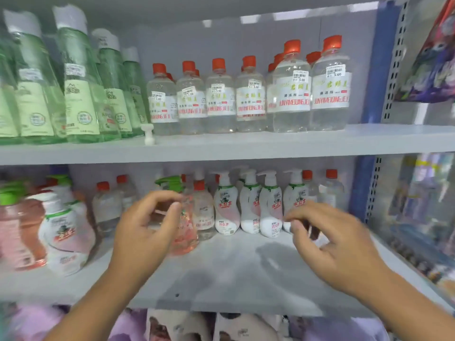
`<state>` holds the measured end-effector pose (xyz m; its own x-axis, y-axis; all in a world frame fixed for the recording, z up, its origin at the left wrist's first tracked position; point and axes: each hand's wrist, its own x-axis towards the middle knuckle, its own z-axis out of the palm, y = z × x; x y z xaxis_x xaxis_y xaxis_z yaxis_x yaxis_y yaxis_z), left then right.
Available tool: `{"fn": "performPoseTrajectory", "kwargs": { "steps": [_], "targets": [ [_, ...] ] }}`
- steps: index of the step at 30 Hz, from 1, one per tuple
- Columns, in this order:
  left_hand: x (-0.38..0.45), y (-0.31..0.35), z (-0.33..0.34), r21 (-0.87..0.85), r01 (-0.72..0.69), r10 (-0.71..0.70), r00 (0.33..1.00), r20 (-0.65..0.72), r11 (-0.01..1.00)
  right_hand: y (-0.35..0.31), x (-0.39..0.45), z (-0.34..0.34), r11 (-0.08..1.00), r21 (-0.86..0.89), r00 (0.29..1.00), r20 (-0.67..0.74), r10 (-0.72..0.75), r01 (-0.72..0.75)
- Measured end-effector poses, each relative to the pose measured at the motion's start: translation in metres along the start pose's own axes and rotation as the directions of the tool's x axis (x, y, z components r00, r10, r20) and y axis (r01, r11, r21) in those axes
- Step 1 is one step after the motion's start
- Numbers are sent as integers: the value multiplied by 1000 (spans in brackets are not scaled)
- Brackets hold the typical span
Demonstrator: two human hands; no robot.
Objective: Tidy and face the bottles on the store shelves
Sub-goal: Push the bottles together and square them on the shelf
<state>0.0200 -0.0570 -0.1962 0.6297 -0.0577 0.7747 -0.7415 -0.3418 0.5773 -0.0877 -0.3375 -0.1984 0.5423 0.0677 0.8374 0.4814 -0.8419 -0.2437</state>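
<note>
**Head view: both hands at the middle shelf, nothing gripped**

Head cam, fingers first. Left hand (145, 225): fingers loosely curled, thumb and forefinger apart in a narrow C in front of the pink bottle (183, 232). Blur hides whether they touch it; no clear grip. Right hand (327, 239): fingers spread and lightly bent, tips near the base of the rightmost pump bottle (294, 203), holding nothing. Motion-blurred.

Pink bottle stands upright on the middle shelf (234, 274), green pump on top, forward of the row behind it. Four white pump bottles (248, 205) stand side by side at the back, labels facing out. Clear red-capped bottles (107, 205) sit behind and to either side of them. At left, a big pink jug (19, 232) and a white bottle (66, 232) stand close together.

Upper shelf (246, 146): green bottles (76, 82) left, clear red-cap bottles (290, 89) right, labels forward. A small white peg (147, 134) stands between the two groups at the front edge.
</note>
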Motion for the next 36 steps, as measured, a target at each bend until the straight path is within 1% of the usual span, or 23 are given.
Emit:
{"fn": "performPoseTrajectory", "kwargs": {
  "steps": [1, 2, 3, 4, 6, 8, 10, 13, 15, 16, 18, 20, 23, 24, 26, 27, 28, 29, 30, 31, 33, 34, 36],
  "targets": [
    [0, -32, -3, -27, 148, -149, 988, -41, 989, 9, -2, 23, 981, 67, 978, 122, 171, -180],
    [1, -59, -5, -33, 278, -280, 958, -63, 960, 19, -2, 46, 929, 113, 922, 213, 324, -353],
    [4, -81, -6, -32, 370, -371, 928, -46, 929, 28, 0, 67, 871, 151, 871, 251, 423, -467],
    [6, -100, -4, -14, 432, -432, 902, -9, 902, 35, 5, 85, 825, 171, 832, 262, 489, -539],
    [12, -119, 5, 36, 492, -493, 862, 120, 870, 38, 19, 122, 768, 192, 781, 304, 545, -611],
    [12, -128, 18, 50, 552, -544, 797, 265, 833, 30, 34, 158, 756, 143, 746, 358, 562, -638],
    [10, -141, 31, -9, 597, -560, 759, 333, 803, 22, 42, 192, 739, 107, 718, 364, 594, -665],
    [7, -155, 29, -37, 558, -516, 790, 331, 829, 13, 47, 225, 730, 108, 716, 335, 612, -674],
    [4, -164, 15, 1, 533, -512, 812, 280, 846, 14, 48, 239, 746, 93, 730, 317, 606, -660],
    [3, -171, 4, 48, 516, -511, 825, 241, 856, 14, 48, 244, 749, 72, 730, 303, 612, -658],
    [8, -185, -16, 113, 517, -529, 832, 167, 848, 13, 52, 255, 768, 29, 751, 232, 618, -640],
    [17, -206, -29, 124, 550, -562, 821, 102, 826, 8, 56, 270, 784, 24, 781, 115, 614, -620],
    [27, -229, -37, 63, 587, -590, 805, 58, 807, -4, 60, 296, 770, -8, 770, -5, 638, -638],
    [27, -231, -35, 76, 572, -576, 817, 37, 816, -6, 61, 303, 750, -34, 751, -22, 660, -660],
    [23, -221, -30, 206, 520, -515, 853, -81, 829, -9, 65, 314, 712, -99, 719, -56, 693, -695],
    [20, -211, -30, 275, 446, -424, 895, -139, 852, -9, 67, 318, 706, -124, 717, -91, 691, -697],
    [19, -202, -30, 282, 382, -345, 923, -173, 880, -8, 69, 319, 704, -133, 716, -128, 686, -698],
    [17, -200, -31, 277, 346, -300, 934, -196, 896, -7, 69, 321, 704, -135, 717, -159, 679, -697],
    [16, -200, -32, 273, 361, -309, 927, -215, 892, -6, 69, 321, 704, -140, 717, -177, 674, -697],
    [20, -204, -36, 245, 419, -378, 904, -198, 874, -5, 68, 322, 704, -149, 719, -188, 669, -694],
    [25, -214, -40, 86, 542, -534, 840, -100, 836, -7, 67, 321, 707, -161, 724, -201, 659, -688],
    [28, -215, -43, 63, 580, -578, 815, -42, 812, -9, 66, 321, 709, -154, 725, -196, 661, -688],
    [30, -212, -42, 109, 589, -597, 801, 52, 801, -12, 65, 321, 695, -105, 702, -146, 697, -712]
  ]
}}
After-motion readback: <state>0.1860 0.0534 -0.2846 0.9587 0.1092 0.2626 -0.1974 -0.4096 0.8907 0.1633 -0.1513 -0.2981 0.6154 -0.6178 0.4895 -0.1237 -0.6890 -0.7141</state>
